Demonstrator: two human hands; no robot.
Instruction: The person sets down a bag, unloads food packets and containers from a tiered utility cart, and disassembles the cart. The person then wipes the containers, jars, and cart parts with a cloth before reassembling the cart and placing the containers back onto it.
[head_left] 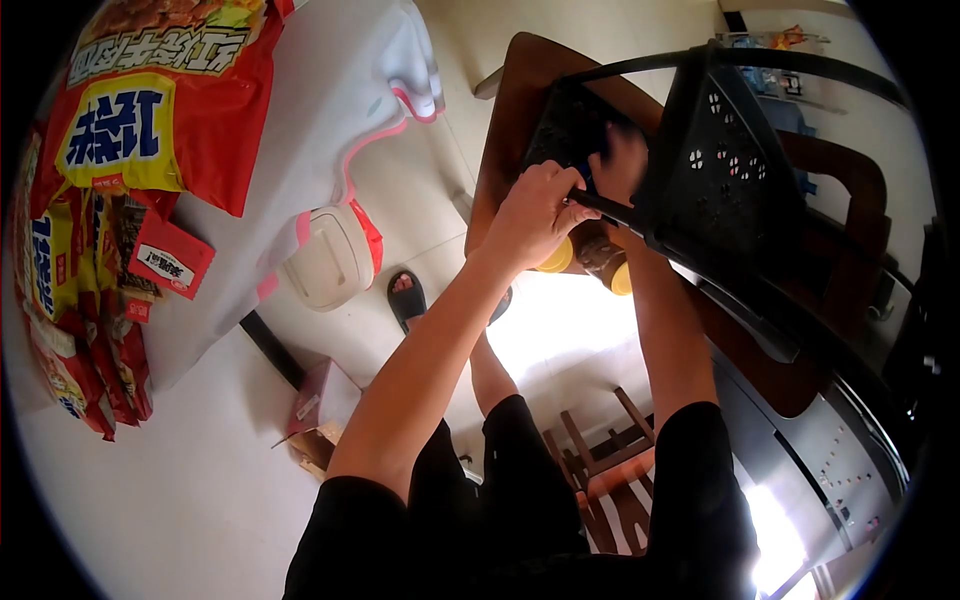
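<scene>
A black plastic basket (740, 170) with flower-shaped holes stands tilted over a brown wooden chair (512, 120). My left hand (540, 212) is closed around the basket's near rim. My right hand (622, 165) reaches past that rim into the basket; motion blurs its fingers, so their hold is unclear. Something dark blue (580, 165) shows beside the right fingers, too smeared to name. Below my hands are a jar with dark contents and a yellow lid (605, 262) and another yellow-lidded container (556, 258), partly covered by the left hand and rim.
To the left, red and yellow snack bags (120, 130) lie on a table with a white, pink-edged cloth (310, 110). A lidded cream bin (330, 258) stands on the floor near my feet. Further things are a wooden stool (615, 465), a cardboard box (318, 440) and a glossy cabinet (800, 450).
</scene>
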